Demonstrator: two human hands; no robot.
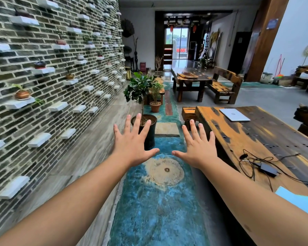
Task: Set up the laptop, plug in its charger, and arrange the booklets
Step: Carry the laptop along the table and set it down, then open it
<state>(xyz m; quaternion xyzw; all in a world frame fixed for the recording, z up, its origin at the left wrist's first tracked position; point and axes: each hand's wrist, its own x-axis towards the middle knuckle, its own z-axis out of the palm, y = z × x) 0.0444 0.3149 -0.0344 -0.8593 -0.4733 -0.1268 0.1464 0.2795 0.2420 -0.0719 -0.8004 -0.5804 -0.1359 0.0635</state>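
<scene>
Your right hand (197, 150), fingers spread and empty like the left hand (132, 144), is nearer the closed laptop (234, 114) lying upper right on the desk (238, 139).

Two bare forearms, sleeveless and unadorned, left hand (132, 146) and right hand (197, 150) ringless.
</scene>
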